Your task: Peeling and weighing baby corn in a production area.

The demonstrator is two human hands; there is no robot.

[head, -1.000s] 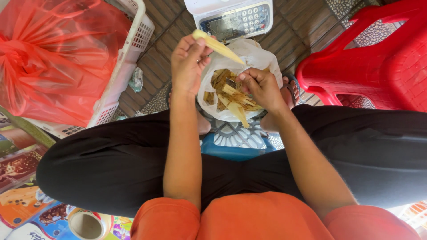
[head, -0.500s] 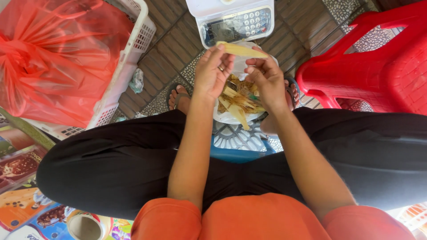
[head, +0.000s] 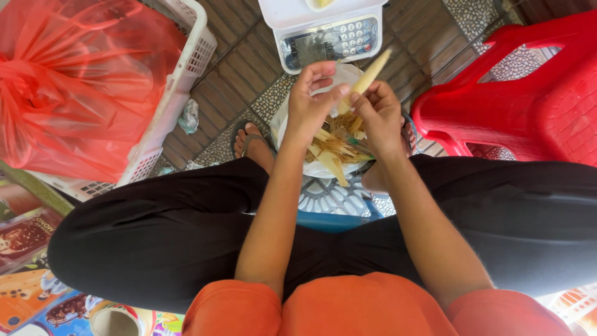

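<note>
Pale yellow baby corn (head: 368, 76), slim and tapered, tip pointing far-right. Left hand (head: 311, 106) and right hand (head: 378, 118) both pinch its near end, above white bag (head: 292, 124) of husks (head: 333, 149).

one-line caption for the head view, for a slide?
Seated person's left hand and right hand hold a pale baby corn ear over a bag of husks, beside a digital scale.
</note>
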